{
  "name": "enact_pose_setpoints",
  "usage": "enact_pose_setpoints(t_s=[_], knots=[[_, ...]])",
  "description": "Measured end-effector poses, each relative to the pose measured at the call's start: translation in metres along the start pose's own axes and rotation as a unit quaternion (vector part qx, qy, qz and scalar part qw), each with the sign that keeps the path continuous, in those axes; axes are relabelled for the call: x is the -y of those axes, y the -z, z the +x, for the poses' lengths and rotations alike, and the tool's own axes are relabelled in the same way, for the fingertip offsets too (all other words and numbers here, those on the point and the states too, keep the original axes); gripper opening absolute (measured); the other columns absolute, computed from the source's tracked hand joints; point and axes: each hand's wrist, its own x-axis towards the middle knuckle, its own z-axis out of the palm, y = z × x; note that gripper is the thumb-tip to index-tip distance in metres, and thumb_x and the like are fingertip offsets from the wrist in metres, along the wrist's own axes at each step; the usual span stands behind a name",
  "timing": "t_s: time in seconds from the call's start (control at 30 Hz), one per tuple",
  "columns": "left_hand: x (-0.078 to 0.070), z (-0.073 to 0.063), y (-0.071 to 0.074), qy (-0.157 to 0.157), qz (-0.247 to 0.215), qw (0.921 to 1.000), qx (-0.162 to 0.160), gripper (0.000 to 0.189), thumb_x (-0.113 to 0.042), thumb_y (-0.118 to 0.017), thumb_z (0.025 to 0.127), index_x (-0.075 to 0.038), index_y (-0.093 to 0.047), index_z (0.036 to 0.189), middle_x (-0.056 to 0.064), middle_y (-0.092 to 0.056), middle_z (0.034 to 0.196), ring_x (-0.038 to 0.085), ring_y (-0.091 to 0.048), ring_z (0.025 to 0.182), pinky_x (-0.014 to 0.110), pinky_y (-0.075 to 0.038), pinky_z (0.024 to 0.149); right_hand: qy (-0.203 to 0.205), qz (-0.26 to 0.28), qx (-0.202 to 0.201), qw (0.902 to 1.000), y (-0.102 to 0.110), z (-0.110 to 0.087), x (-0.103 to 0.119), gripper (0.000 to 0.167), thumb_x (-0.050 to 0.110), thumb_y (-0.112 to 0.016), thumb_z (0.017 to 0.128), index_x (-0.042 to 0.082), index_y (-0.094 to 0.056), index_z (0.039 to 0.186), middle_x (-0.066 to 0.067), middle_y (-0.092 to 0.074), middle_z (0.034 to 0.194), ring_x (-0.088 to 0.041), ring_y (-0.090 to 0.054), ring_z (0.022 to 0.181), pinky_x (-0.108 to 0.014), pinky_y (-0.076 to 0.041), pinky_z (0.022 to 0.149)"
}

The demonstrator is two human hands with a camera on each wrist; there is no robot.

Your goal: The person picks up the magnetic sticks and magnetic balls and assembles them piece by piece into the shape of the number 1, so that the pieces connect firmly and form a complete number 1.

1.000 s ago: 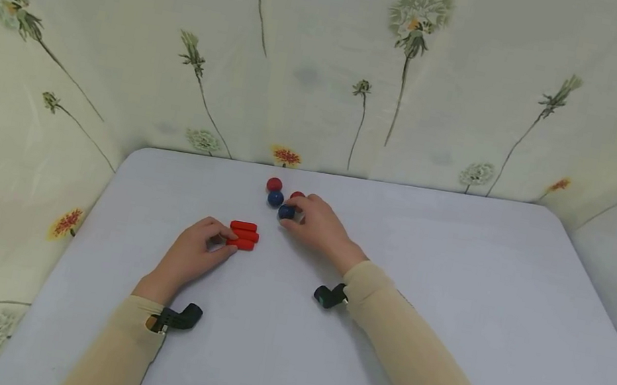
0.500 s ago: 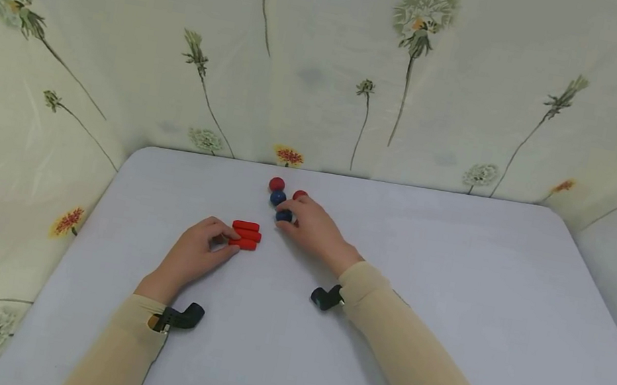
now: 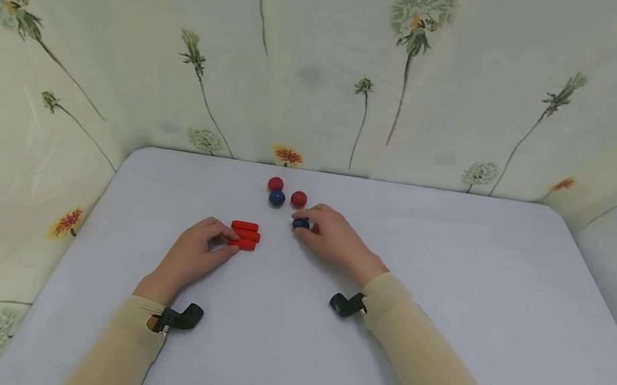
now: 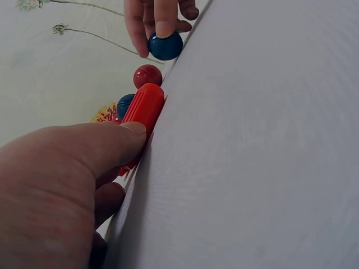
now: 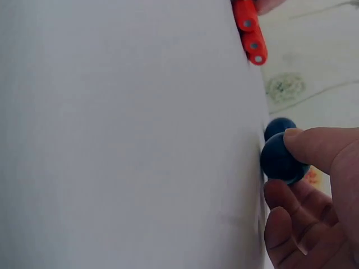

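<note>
My right hand (image 3: pixel 335 234) pinches a glossy dark blue ball (image 5: pixel 279 158) between thumb and fingertips, close over the white table right of the middle. Past it are a red ball (image 3: pixel 298 199), a second blue ball (image 3: pixel 277 199) and another red ball (image 3: pixel 276 184). To the left, my left hand (image 3: pixel 192 258) has its thumb and fingers at the left ends of three short red cylinders lying side by side. In the left wrist view the thumb presses the ribbed side of the nearest red cylinder (image 4: pixel 146 106). The right wrist view shows round ends on the cylinders.
The white table (image 3: pixel 453 278) backs onto a curtain (image 3: pixel 320 51) printed with dandelions, which also hangs at both sides. A small black camera (image 3: pixel 347 304) is strapped to the right wrist, and a similar black camera (image 3: pixel 185 317) to the left.
My right hand has moved right and slightly nearer with the blue ball, uncovering the red ball behind it. The left hand and the red cylinders stay in place.
</note>
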Motion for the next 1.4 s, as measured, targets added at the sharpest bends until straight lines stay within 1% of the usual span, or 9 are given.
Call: enact_pose_setpoints(t_s=[0.13, 0.23, 0.4, 0.5, 0.63, 0.87, 1.13, 1.27, 1.4], knots=[[0.000, -0.001, -0.001, 0.001, -0.001, 1.0000, -0.003, 0.015, -0.026, -0.076, 0.089, -0.025, -0.070, 0.103, -0.010, -0.060, 0.103, 0.011, -0.058, 0.096, 0.035, -0.050, 0.086, -0.011, 0.013, -0.002, 0.9999, 0.005, -0.006, -0.013, 0.039, 0.031, -0.066, 0.096, 0.020, -0.063, 0.133, 0.002, -0.061, 0.114, -0.014, -0.055, 0.089, -0.032, -0.048, 0.080], [0.001, -0.001, -0.002, 0.002, -0.001, 1.0000, -0.003, 0.015, -0.026, -0.076, 0.089, -0.025, -0.071, 0.103, -0.010, -0.060, 0.104, 0.011, -0.058, 0.096, 0.035, -0.050, 0.086, -0.030, 0.030, -0.003, 0.9991, 0.009, -0.011, -0.023, 0.045, 0.034, -0.068, 0.094, 0.019, -0.060, 0.136, 0.004, -0.064, 0.113, -0.012, -0.058, 0.089, -0.033, -0.049, 0.079], [0.001, 0.000, -0.003, 0.000, 0.001, 1.0000, -0.006, 0.015, -0.025, -0.076, 0.089, -0.025, -0.070, 0.103, -0.011, -0.060, 0.103, 0.010, -0.057, 0.096, 0.034, -0.049, 0.086, -0.067, 0.053, -0.021, 0.9961, 0.019, -0.020, -0.039, 0.041, 0.040, -0.070, 0.092, 0.022, -0.065, 0.128, 0.007, -0.066, 0.106, -0.013, -0.059, 0.090, -0.034, -0.048, 0.080], [0.001, 0.000, -0.002, -0.001, 0.000, 1.0000, -0.008, 0.016, -0.025, -0.076, 0.089, -0.025, -0.070, 0.103, -0.011, -0.060, 0.103, 0.010, -0.058, 0.096, 0.034, -0.050, 0.086, -0.079, 0.060, -0.039, 0.9943, 0.024, -0.023, -0.047, 0.038, 0.042, -0.069, 0.091, 0.025, -0.068, 0.125, 0.007, -0.065, 0.105, -0.014, -0.059, 0.090, -0.035, -0.048, 0.080], [0.002, 0.001, -0.002, -0.002, -0.003, 0.9999, -0.010, 0.016, -0.024, -0.076, 0.088, -0.026, -0.070, 0.103, -0.011, -0.060, 0.104, 0.010, -0.058, 0.097, 0.034, -0.050, 0.087, -0.081, 0.067, -0.049, 0.9932, 0.028, -0.025, -0.058, 0.039, 0.043, -0.068, 0.092, 0.026, -0.067, 0.128, 0.006, -0.064, 0.105, -0.015, -0.057, 0.090, -0.035, -0.048, 0.079], [0.001, 0.001, -0.001, -0.005, 0.001, 0.9999, -0.009, 0.016, -0.025, -0.076, 0.089, -0.024, -0.071, 0.103, -0.010, -0.060, 0.103, 0.011, -0.059, 0.097, 0.035, -0.050, 0.087, -0.070, 0.090, -0.061, 0.9917, 0.027, -0.026, -0.069, 0.042, 0.045, -0.067, 0.092, 0.026, -0.066, 0.130, 0.003, -0.063, 0.094, -0.017, -0.055, 0.081, -0.036, -0.046, 0.072], [-0.001, 0.000, -0.001, -0.003, 0.018, 0.9998, -0.003, 0.017, -0.026, -0.075, 0.089, -0.025, -0.069, 0.104, -0.010, -0.060, 0.104, 0.011, -0.057, 0.096, 0.035, -0.051, 0.085, -0.073, 0.101, -0.062, 0.9903, 0.024, -0.030, -0.074, 0.044, 0.049, -0.066, 0.091, 0.029, -0.065, 0.130, 0.003, -0.063, 0.090, -0.017, -0.055, 0.075, -0.037, -0.046, 0.068], [0.000, 0.000, -0.001, -0.009, 0.007, 0.9999, -0.007, 0.016, -0.024, -0.077, 0.088, -0.025, -0.069, 0.102, -0.010, -0.060, 0.103, 0.011, -0.057, 0.094, 0.036, -0.051, 0.084, -0.071, 0.102, -0.068, 0.9899, 0.025, -0.030, -0.075, 0.045, 0.048, -0.066, 0.092, 0.027, -0.064, 0.131, 0.003, -0.065, 0.089, -0.017, -0.056, 0.073, -0.036, -0.046, 0.067], [0.001, -0.001, 0.000, -0.002, -0.001, 1.0000, -0.004, 0.017, -0.024, -0.078, 0.087, -0.025, -0.069, 0.101, -0.010, -0.061, 0.102, 0.011, -0.058, 0.094, 0.036, -0.050, 0.086, -0.077, 0.108, -0.069, 0.9888, 0.024, -0.028, -0.076, 0.046, 0.049, -0.067, 0.091, 0.025, -0.064, 0.130, 0.003, -0.066, 0.090, -0.017, -0.057, 0.074, -0.036, -0.046, 0.068]])
